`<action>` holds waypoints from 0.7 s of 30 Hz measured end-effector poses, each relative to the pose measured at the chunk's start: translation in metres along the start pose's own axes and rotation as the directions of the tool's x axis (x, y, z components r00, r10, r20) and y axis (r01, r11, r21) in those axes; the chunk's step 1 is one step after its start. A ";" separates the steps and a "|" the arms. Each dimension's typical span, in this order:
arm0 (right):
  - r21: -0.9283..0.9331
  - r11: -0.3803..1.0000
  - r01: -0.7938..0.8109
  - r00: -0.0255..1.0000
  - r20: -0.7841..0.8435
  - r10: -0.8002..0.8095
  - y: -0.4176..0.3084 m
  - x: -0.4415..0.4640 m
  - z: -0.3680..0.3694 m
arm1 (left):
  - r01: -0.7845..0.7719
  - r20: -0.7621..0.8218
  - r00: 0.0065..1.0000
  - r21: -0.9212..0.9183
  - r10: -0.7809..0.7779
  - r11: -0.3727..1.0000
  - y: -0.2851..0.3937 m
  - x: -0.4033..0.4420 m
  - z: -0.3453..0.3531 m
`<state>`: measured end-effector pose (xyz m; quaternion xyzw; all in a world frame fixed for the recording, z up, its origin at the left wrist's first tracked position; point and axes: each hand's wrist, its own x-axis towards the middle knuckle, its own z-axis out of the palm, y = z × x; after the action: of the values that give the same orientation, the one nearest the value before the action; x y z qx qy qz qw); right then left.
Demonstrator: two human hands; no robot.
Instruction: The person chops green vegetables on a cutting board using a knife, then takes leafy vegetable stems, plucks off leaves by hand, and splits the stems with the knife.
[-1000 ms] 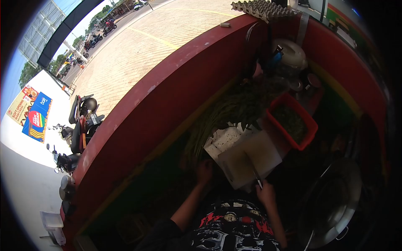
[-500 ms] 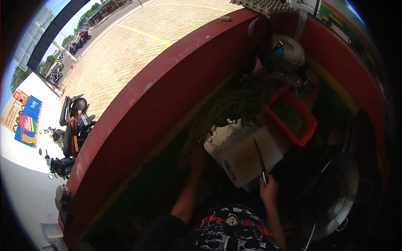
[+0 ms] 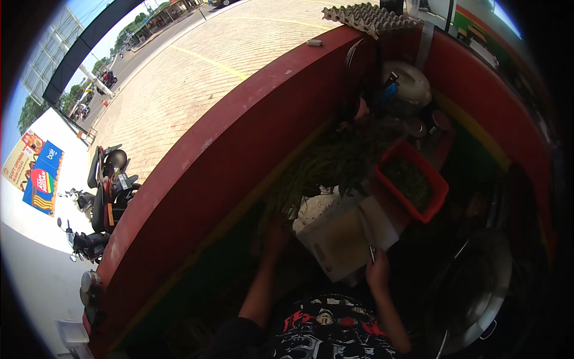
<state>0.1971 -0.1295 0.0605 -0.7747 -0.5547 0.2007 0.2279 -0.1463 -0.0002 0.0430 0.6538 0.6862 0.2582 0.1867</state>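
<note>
My right hand (image 3: pixel 377 270) is wrapped round the handle of a knife (image 3: pixel 372 253), held over the right part of a white cutting board (image 3: pixel 339 244). The blade points away from me and shows only faintly. My left hand (image 3: pixel 276 234) is left of the board, at the near end of a heap of long green stalks (image 3: pixel 311 170). It is in deep shade, so its fingers and anything in them cannot be made out. A pale, speckled surface (image 3: pixel 317 208) shows between the board and the stalks.
A red plastic basin (image 3: pixel 441 190) of chopped greens stands beyond the board's right side. A large metal wok (image 3: pixel 487 299) is at my right. A curved red wall (image 3: pixel 197 149) runs along the left, with egg trays (image 3: pixel 365 19) on top. A pale lidded pot (image 3: pixel 412 84) stands farther back.
The view has tilted a little, so most things appear slightly lower. The knife has turned and its blade catches less light. My left hand stays beside the stalks.
</note>
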 end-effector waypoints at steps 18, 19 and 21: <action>0.456 0.886 0.083 0.979 0.127 -0.157 -0.095 0.075 0.087 | -0.137 0.280 0.902 -0.534 0.327 0.834 -0.002 -0.048 0.043; 0.615 0.785 -0.077 0.958 0.263 -0.111 -0.097 0.087 0.107 | -0.104 0.304 0.892 -0.582 0.334 0.807 -0.001 -0.048 0.044; 0.725 0.644 -0.242 0.915 0.391 -0.097 -0.109 0.097 0.110 | -0.143 0.317 0.882 -0.527 0.350 0.838 0.007 -0.049 0.031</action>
<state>0.0810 0.0071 0.0282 -0.5715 -0.4204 0.5757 0.4065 -0.1187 -0.0458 0.0187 0.7084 0.4532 0.3058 0.4464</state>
